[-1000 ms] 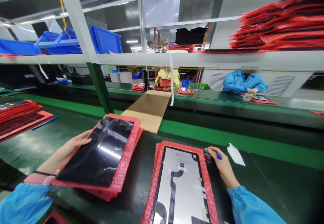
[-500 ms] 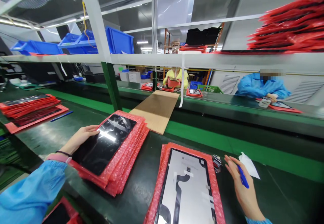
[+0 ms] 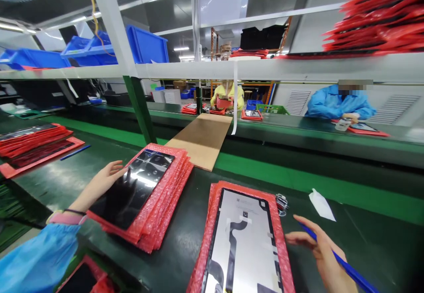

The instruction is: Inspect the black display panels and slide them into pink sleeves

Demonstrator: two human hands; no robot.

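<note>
My left hand (image 3: 102, 184) rests at the left edge of a glossy black screen panel (image 3: 134, 191), fingers stretched out and touching it or just over it. The panel lies face up on a stack of red bubble-wrap sleeves (image 3: 165, 209). My right hand (image 3: 326, 249) has a blue pen (image 3: 347, 268) lodged between thumb and fingers, the fingers otherwise apart. To its left lies a second panel, its silver back (image 3: 247, 240) upward with a dark ribbon cable, on more red bubble wrap (image 3: 283, 244). A small metal clip-like part (image 3: 281, 204) sits beside that pile's upper corner.
A white paper scrap (image 3: 322, 204) lies on the green bench. A brown board (image 3: 202, 140) spans toward the far bench, where two people work. Red-sleeved panels (image 3: 33, 142) and another blue pen (image 3: 75, 152) are at left. A shelf (image 3: 265, 68) crosses overhead, holding blue bins.
My right hand has moved down and nearer to me, turning so the blue pen shows at greater length. My left hand has slid slightly back along the panel edge. The view has shifted a little.
</note>
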